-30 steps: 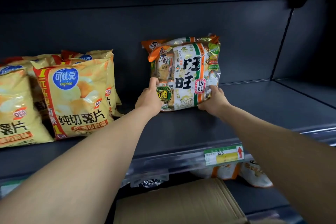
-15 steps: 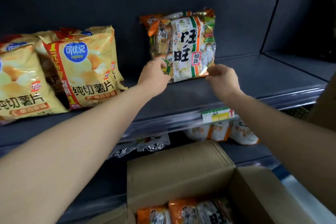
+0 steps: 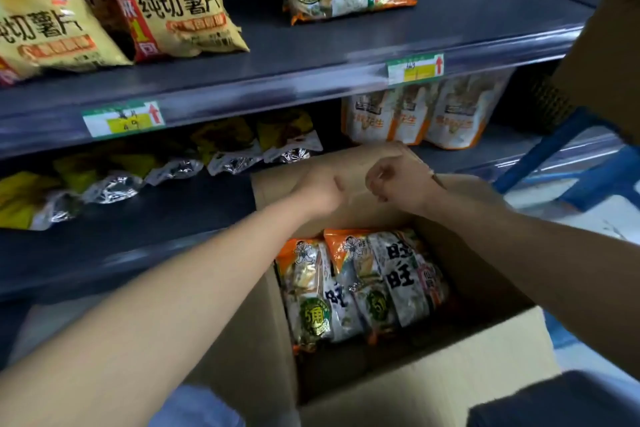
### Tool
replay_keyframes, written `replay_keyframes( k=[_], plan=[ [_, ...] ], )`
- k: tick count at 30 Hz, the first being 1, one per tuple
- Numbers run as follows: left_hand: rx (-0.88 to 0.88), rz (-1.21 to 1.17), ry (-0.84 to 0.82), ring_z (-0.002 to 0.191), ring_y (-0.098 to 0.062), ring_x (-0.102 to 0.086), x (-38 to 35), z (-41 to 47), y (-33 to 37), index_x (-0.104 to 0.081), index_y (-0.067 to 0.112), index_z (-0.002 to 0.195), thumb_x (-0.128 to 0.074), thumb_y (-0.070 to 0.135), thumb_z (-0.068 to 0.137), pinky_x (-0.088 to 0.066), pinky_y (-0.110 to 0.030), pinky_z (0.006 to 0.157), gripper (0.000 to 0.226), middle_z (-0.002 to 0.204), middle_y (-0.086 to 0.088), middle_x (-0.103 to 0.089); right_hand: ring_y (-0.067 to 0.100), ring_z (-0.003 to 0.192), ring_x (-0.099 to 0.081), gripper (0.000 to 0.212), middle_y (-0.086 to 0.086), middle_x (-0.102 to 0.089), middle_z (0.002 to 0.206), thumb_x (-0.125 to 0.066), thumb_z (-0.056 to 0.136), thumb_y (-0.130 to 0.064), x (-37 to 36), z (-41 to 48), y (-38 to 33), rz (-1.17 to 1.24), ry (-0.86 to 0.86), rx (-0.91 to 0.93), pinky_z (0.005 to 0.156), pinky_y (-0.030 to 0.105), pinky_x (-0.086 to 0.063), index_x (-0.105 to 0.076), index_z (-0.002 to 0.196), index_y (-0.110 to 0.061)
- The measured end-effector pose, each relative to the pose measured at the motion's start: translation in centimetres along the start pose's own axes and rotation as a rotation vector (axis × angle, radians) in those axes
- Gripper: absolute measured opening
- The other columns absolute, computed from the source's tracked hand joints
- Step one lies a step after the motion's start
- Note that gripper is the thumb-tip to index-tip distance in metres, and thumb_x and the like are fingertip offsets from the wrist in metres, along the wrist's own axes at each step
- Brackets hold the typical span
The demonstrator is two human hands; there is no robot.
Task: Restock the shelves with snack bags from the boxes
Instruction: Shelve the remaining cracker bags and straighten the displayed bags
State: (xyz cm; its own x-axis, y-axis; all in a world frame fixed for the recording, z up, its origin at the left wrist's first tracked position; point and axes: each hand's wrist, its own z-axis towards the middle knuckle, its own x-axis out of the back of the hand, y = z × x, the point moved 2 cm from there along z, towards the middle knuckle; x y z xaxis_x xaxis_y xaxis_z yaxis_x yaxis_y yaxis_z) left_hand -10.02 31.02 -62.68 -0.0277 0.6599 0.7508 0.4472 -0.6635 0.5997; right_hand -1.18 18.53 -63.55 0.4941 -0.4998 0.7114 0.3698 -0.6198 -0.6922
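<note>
Left price label point(image 3: 123, 118) and right price label point(image 3: 415, 68), green and yellow, are each showing a red up-arrow. Blue metal frame point(image 3: 568, 163) is standing at right on pale floor point(image 3: 585, 218).

Curled left hand point(image 3: 318, 189) and right hand point(image 3: 401, 184) hover over box point(image 3: 256, 340) of snack bags point(image 3: 363, 284).

L hand point(image 3: 318, 191), R hand point(image 3: 403, 184): fingers curled, side-by-side.
</note>
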Motion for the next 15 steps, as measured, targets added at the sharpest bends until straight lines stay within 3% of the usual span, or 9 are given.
replay_keyframes(
  k=[3, 5, 8, 12, 15],
  plan=[
    [0.184, -0.026, -0.156, 0.084, -0.018, -0.056, -3.1, -0.5, -4.4, -0.061, 0.007, 0.099, -0.062, 0.013, 0.09, -0.045, -0.028, 0.07, 0.011, 0.091, -0.005, -0.055, 0.013, 0.075, -0.05, 0.03, 0.002, -0.056, 0.086, -0.055, 0.091, -0.015, -3.4, 0.1, 3.3, -0.199, -0.182, -0.14, 0.073, 0.023, -0.043, -0.048, 0.065, -0.026],
    [0.285, -0.167, -0.273, 0.097, -0.023, -0.059, -5.0, -1.0, -6.2, -0.058, 0.003, 0.111, -0.056, 0.012, 0.094, -0.048, -0.03, 0.081, 0.019, 0.105, -0.012, -0.058, 0.016, 0.08, -0.048, 0.025, 0.003, -0.056, 0.084, -0.053, 0.094, -0.021, -4.6, 0.0, 5.3, -0.384, -0.339, -0.168, 0.073, 0.026, -0.041, -0.052, 0.07, -0.022],
    [0.399, -0.299, -0.3, 0.096, -0.022, -0.057, -7.6, -0.8, -7.1, -0.053, 0.003, 0.123, -0.055, 0.014, 0.095, -0.047, -0.033, 0.092, 0.03, 0.108, -0.014, -0.058, 0.013, 0.055, -0.04, 0.041, 0.003, -0.047, 0.064, -0.048, 0.096, -0.03, -5.2, -0.1, 8.2, -0.55, -0.466, -0.221, 0.054, 0.025, -0.031, -0.045, 0.059, -0.014],
    [0.526, -0.403, -0.267, 0.126, -0.028, -0.049, -10.4, 0.1, -6.8, -0.042, 0.001, 0.137, -0.059, 0.021, 0.094, -0.046, -0.037, 0.101, 0.051, 0.14, -0.016, -0.047, 0.013, 0.053, -0.034, 0.046, 0.002, -0.038, 0.059, -0.048, 0.097, -0.033, -5.2, 0.2, 11.6, -0.469, -0.482, -0.306, 0.056, 0.028, -0.03, -0.037, 0.056, -0.014],
    [0.606, -0.506, -0.227, 0.13, -0.031, -0.045, -11.7, 0.7, -6.2, -0.04, -0.001, 0.138, -0.06, 0.02, 0.093, -0.046, -0.041, 0.103, 0.053, 0.146, -0.016, -0.041, 0.014, 0.057, -0.037, 0.043, 0.012, -0.042, 0.062, -0.05, 0.096, -0.027, -5.1, -0.1, 13.6, -0.363, -0.461, -0.387, 0.058, 0.029, -0.03, -0.036, 0.058, -0.013]
  ],
)
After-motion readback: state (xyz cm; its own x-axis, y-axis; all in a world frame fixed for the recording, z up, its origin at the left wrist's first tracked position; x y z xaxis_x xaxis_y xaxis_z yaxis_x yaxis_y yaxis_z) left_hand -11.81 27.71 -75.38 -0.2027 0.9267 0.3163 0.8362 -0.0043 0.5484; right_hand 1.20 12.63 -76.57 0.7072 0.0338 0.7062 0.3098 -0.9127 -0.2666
